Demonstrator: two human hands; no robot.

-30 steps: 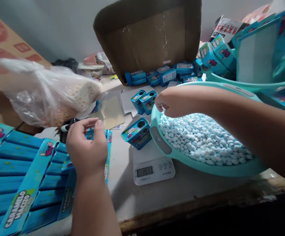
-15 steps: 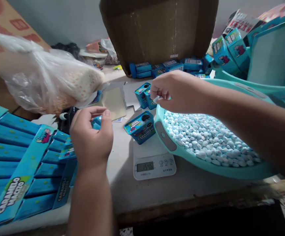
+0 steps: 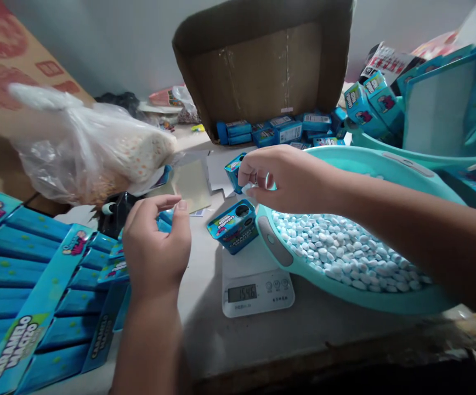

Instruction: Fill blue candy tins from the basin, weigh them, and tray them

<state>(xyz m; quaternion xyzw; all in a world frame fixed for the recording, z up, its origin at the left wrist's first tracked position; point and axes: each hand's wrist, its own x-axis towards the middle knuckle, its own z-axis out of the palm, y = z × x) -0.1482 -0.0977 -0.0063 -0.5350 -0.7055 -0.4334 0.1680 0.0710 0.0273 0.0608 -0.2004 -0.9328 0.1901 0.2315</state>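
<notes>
My right hand point(image 3: 268, 178) is over the small blue candy boxes point(image 3: 234, 165) beside the tub, fingers curled and thumb pressed in. A pale candy shows only in part at its fingertips. My left hand point(image 3: 158, 233) is curled left of the scale, its thumb tip close to the index finger. Something blue shows in the gap, but I cannot tell whether the hand holds it. A blue box with round holes in its top point(image 3: 233, 226) stands tilted on the white digital scale point(image 3: 258, 293). Light-blue candies point(image 3: 345, 252) fill part of the turquoise tub point(image 3: 345, 293).
Packed blue cartons point(image 3: 28, 285) lie at the left. A clear plastic bag point(image 3: 94, 142) stands behind them. At the back, a cardboard box point(image 3: 258, 71) lies open with blue boxes in it. Another turquoise tub point(image 3: 431, 160) with packaging is at the right.
My right hand has moved slightly left and down over the small boxes, covering one of them more. My left hand keeps its pose. The whole view has shifted a little.
</notes>
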